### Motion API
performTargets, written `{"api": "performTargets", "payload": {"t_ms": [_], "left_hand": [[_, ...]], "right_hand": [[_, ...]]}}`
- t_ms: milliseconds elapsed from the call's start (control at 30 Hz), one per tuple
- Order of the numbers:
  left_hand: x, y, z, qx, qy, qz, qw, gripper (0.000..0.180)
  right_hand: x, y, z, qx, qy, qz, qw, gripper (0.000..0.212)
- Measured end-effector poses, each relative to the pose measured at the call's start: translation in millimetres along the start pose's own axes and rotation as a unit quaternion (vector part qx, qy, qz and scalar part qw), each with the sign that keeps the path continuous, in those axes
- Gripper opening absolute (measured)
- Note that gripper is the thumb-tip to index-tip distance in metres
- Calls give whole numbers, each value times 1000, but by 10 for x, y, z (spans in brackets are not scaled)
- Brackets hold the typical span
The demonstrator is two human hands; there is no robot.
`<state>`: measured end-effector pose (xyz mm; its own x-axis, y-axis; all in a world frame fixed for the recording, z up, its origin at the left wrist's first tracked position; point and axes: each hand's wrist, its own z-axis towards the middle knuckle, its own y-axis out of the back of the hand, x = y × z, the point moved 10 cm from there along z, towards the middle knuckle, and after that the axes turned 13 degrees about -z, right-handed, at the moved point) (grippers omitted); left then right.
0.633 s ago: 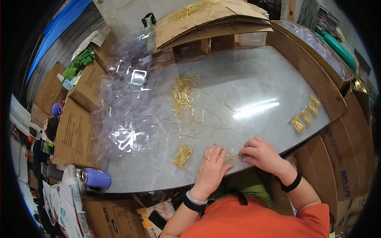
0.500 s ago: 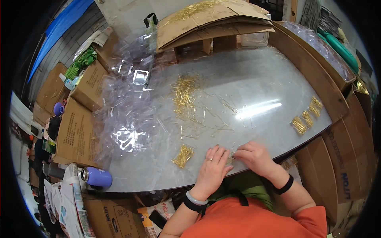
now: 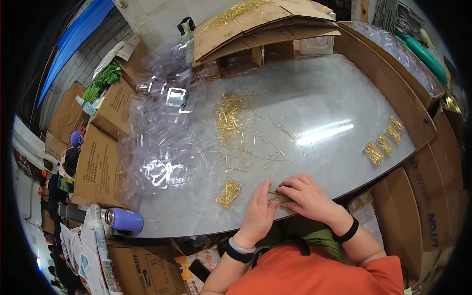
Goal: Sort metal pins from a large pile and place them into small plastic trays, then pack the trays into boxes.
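At the table's front edge, my left hand (image 3: 260, 207) and my right hand (image 3: 306, 197) close in from both sides on a small bunch of thin wire hooks (image 3: 277, 197). My left fingers stand together along its left side, with the thumb near me. The right hand's bent fingers and thumb press on the other side and hide part of it. Left of my hands lies a gold bundle of wire hooks (image 3: 228, 193). Farther off, a loose pile of gold wire hooks (image 3: 230, 117) spreads over the grey table (image 3: 196, 216), with single hooks scattered toward me.
Several gold bundles (image 3: 373, 153) line the table's right edge. Clear plastic packs (image 3: 164, 128) heap up on the left, beside cardboard boxes (image 3: 96, 164). A purple bottle (image 3: 125, 220) stands at the front left corner. A cardboard-covered shelf (image 3: 260, 29) spans the back.
My left hand has turned from lying flat to standing on its side by the bunch. My right hand has shifted left, its fingers now over the bunch.
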<state>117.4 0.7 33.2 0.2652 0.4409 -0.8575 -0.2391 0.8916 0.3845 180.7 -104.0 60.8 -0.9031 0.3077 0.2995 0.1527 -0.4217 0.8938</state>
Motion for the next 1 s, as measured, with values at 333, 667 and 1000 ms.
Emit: {"api": "performTargets", "payload": {"t_ms": [333,667,1000], "left_hand": [[-311,307,-376,-40,87,211,973,47],[-256,66,8,-49,27,48,997,34],[-214,-120,-4,47,-8,156,987,67]], "right_hand": [[119,16,71,-30,41,-30,998,50],[88,-80,31,3,41,39,998,41],[-338,71,-191,-125,-126,220,959,32]]}}
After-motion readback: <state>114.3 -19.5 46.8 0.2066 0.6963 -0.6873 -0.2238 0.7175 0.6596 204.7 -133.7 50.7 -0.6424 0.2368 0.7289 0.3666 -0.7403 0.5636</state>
